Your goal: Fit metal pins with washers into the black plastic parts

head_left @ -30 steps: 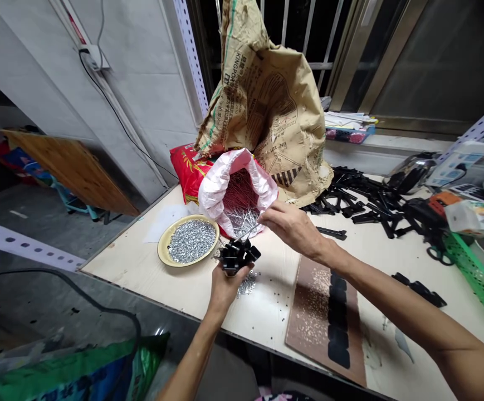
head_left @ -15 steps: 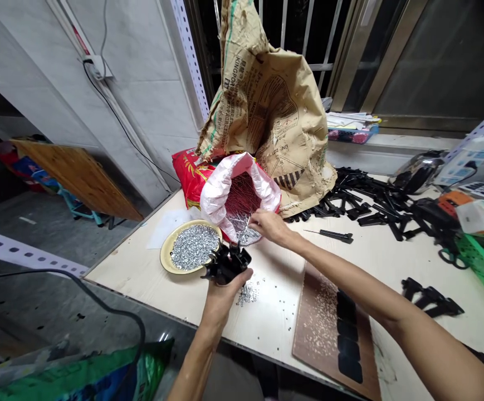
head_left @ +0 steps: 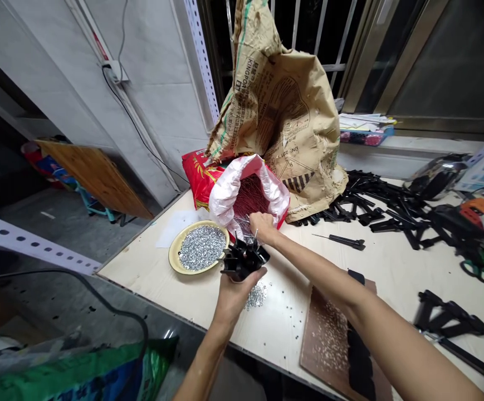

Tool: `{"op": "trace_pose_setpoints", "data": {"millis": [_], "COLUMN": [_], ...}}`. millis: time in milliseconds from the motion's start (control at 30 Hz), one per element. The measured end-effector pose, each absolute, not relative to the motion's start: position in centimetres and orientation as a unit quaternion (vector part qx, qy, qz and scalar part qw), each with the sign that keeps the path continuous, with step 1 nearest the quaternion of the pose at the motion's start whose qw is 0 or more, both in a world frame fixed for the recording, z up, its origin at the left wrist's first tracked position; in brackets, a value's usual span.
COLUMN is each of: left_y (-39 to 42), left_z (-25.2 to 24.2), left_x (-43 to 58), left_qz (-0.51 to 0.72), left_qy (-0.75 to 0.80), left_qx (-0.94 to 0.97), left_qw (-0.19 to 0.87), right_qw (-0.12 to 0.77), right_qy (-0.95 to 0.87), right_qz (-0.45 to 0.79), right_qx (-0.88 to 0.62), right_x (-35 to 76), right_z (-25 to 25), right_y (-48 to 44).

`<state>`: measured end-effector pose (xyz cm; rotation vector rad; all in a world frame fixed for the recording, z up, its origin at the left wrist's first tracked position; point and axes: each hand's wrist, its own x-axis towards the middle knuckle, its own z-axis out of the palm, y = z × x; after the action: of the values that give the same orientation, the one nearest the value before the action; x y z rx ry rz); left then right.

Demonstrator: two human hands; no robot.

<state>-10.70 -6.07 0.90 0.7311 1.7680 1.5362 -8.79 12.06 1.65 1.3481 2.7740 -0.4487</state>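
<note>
My left hand (head_left: 235, 295) is closed around a bundle of black plastic parts (head_left: 245, 262), held upright above the table. Thin metal pins stand up out of the bundle's top. Behind it, my right hand (head_left: 263, 227) reaches into the mouth of a red and white bag (head_left: 225, 201), its fingers curled among long thin metal pins (head_left: 252, 192). Whatever those fingertips hold is hidden. To the left of the bundle sits a yellow bowl (head_left: 175, 263) full of small silvery metal pieces (head_left: 202, 248). More such pieces (head_left: 257, 296) lie on the table by my left hand.
A large brown paper sack (head_left: 304, 111) stands behind the bag. Many black plastic parts (head_left: 375, 200) are heaped at the back right, near scissors (head_left: 478, 272). A thin-bladed black tool (head_left: 342, 240) lies on the table (head_left: 141, 273). A brown board (head_left: 323, 340) is under my right forearm.
My right hand has gone from a pinch at the bag's mouth to further in among the pins. Pins now show upright in the black bundle. The view has shifted slightly.
</note>
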Motion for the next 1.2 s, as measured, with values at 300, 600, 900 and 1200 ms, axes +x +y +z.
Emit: {"op": "trace_pose_setpoints", "data": {"millis": [300,600,900,1200], "left_y": [-5.7,-4.9,-5.0,-6.0], "left_z": [0.1,0.3,0.0,0.6], "left_x": [-13.3,-12.6,-12.3,-13.1], "left_qz": [0.508,0.422,0.372,0.378], "left_qy": [0.707,0.749,0.753,0.761], "left_qx": [0.4,0.49,0.518,0.478], "left_qw": [0.286,0.145,0.165,0.222], "right_qw": [-0.247,-0.144,-0.056,-0.175], "right_qy": [0.933,0.98,0.949,0.914], "right_qz": [-0.19,-0.13,-0.304,-0.234], "right_qx": [0.179,0.041,-0.058,0.282], "right_x": [-1.0,0.4,-2.0,-6.3], "right_z": [7.7,11.5,12.3,3.3], "right_y": [11.0,7.6,8.5,15.4]}}
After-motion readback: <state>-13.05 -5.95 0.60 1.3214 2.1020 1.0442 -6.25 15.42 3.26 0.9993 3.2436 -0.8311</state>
